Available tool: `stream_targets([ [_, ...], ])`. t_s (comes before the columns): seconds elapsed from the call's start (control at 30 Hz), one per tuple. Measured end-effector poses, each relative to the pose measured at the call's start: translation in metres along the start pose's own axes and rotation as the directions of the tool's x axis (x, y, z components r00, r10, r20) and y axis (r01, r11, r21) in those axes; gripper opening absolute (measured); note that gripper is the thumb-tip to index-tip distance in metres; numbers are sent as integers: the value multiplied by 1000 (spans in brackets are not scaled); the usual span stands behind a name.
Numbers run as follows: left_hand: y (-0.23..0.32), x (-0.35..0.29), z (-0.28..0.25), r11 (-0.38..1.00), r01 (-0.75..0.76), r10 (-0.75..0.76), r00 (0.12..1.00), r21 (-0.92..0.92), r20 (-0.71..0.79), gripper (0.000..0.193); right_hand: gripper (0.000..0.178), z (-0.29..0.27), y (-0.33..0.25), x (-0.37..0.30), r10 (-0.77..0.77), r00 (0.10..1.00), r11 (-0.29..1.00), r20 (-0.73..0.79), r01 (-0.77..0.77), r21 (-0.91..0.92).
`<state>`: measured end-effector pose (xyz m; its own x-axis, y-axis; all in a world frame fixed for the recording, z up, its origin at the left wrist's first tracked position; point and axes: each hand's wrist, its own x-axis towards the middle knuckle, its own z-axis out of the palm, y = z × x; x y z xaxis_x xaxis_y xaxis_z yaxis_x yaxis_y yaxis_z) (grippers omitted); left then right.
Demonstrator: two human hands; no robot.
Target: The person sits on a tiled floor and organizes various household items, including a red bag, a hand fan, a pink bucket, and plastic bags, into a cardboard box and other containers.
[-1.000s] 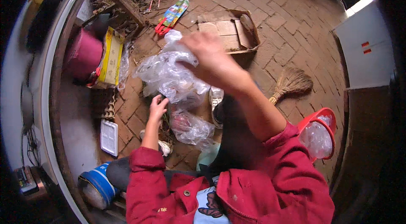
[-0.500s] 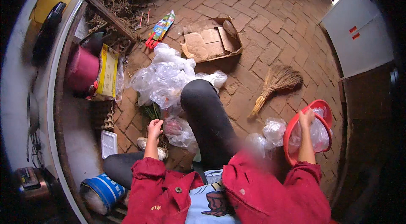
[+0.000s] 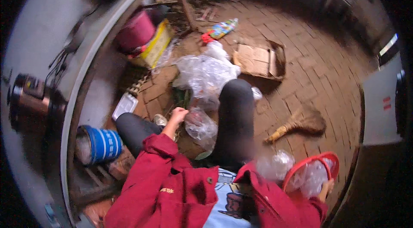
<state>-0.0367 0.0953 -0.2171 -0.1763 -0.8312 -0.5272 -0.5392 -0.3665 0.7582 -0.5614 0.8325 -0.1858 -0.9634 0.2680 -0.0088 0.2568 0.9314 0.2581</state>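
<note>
My left hand (image 3: 178, 115) is closed beside a clear plastic bag (image 3: 200, 129) that has something reddish inside. Whatever its fingers may hold is too small to make out. On the right, my right hand (image 3: 328, 188) grips the side of a red plastic basket (image 3: 336, 167) by its handle. Crumpled clear plastic (image 3: 310, 181) fills the basket. More clear bags (image 3: 282, 159) lie just left of it, partly blurred. Ahead of my knees spreads a heap of clear and white plastic bags (image 3: 204, 73).
A straw hand broom (image 3: 303, 122) lies on the brick floor. Beyond the heap sit an open cardboard box (image 3: 258, 60) and a colourful packet (image 3: 223, 29). At left are a blue bucket (image 3: 101, 145), a white tray (image 3: 125, 106), a yellow box (image 3: 157, 45) and a pink tub (image 3: 137, 32).
The view has swung, so the floor things appear shifted right. My right hand has slid from the basket's far side to its near right side. My left hand stays closed by the bag.
</note>
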Motion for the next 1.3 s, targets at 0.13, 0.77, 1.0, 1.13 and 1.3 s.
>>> stream_targets([
  [0.13,-22,6,8,1000,17,-17,999,4,-38,29,33,-4,-2,-8,33,999,998,-34,-35,-61],
  [0.77,2,13,50,953,-202,221,973,226,-62,31,36,-133,-84,13,-482,850,801,-211,525,287],
  [1.0,-2,25,35,963,-223,241,964,151,-111,37,37,-165,-142,46,-624,730,607,-280,678,414],
  [1.13,25,31,29,952,-304,305,926,38,-224,34,34,-198,-197,24,-699,641,499,-317,754,427],
  [1.3,50,20,-2,845,-274,232,962,-459,-147,21,31,-321,-323,-50,-774,457,321,-438,880,351],
])
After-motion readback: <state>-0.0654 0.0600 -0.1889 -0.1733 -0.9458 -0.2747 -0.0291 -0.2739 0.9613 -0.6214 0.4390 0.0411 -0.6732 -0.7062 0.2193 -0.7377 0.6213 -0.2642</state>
